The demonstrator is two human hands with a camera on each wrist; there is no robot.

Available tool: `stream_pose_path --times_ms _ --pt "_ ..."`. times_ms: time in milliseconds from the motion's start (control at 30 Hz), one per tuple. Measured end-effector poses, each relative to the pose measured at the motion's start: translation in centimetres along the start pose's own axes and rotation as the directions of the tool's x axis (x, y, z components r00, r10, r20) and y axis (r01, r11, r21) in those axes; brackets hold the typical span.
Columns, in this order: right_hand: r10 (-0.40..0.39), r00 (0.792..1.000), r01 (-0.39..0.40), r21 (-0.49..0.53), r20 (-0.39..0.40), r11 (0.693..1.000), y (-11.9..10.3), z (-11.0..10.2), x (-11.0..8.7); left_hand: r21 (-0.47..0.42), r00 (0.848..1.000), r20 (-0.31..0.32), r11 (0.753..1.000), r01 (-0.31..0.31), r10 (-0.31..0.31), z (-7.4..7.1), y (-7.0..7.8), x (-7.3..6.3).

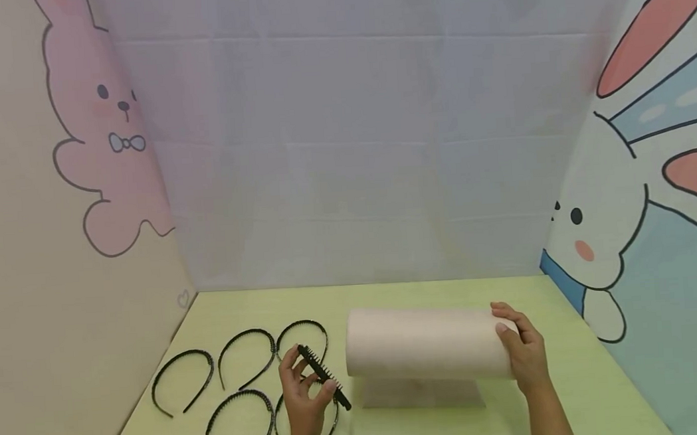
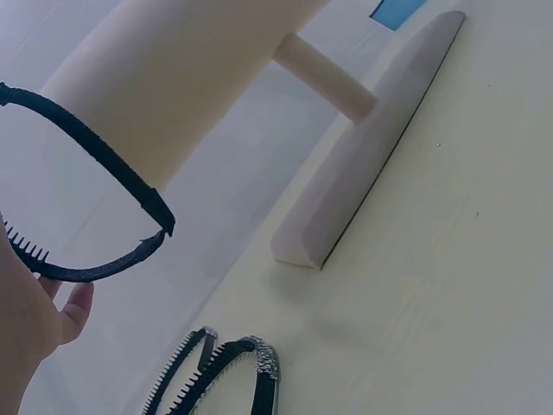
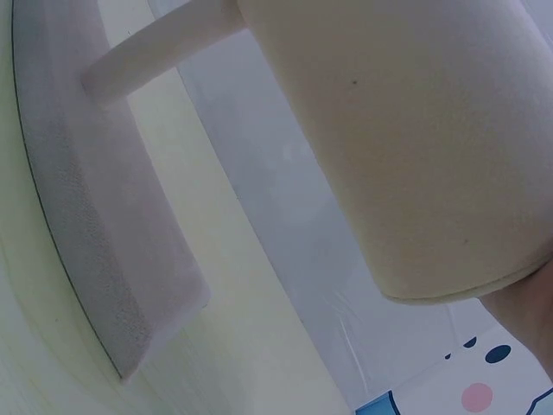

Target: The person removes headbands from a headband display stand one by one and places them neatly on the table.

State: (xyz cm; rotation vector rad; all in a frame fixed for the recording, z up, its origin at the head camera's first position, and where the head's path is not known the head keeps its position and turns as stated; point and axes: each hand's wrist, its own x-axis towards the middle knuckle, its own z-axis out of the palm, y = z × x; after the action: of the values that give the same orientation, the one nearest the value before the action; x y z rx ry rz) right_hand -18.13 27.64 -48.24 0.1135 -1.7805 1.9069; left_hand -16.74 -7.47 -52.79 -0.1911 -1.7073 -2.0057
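My left hand [image 1: 303, 410] pinches a black toothed headband [image 1: 324, 376] between thumb and fingers, in the air just left of the display stand. In the left wrist view, the headband's loop [image 2: 95, 147] shows against the stand's roll. That stand is a cream padded cylinder [image 1: 422, 343], lying sideways above a flat base [image 1: 422, 396]. A short post [image 2: 324, 76] joins roll and base. The right hand [image 1: 527, 353] grips the cylinder's right end, fingers over the top and thumb on the front. In the right wrist view, the padded roll [image 3: 432, 173] hides most of that hand.
Several black headbands lie on the pale green table at left, among them one at far left [image 1: 154, 388], one at the back [image 1: 250, 330] and one in front [image 1: 239, 392]. A white back wall [image 1: 344, 144] and rabbit-printed side walls enclose the table.
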Motion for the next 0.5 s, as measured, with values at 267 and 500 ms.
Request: stream_pose_path --times_ms 267,500 --pt "-0.016 1.000 0.016 0.005 0.009 1.000 0.0 -0.1 0.1 0.056 0.986 -0.038 0.986 -0.158 0.160 0.0 -0.9 -0.5" --pt "0.017 1.000 -0.017 -0.018 -0.007 1.000 0.0 -0.1 -0.3 0.178 0.987 -0.059 0.975 -0.134 0.147 -0.5 -1.0 -0.7"
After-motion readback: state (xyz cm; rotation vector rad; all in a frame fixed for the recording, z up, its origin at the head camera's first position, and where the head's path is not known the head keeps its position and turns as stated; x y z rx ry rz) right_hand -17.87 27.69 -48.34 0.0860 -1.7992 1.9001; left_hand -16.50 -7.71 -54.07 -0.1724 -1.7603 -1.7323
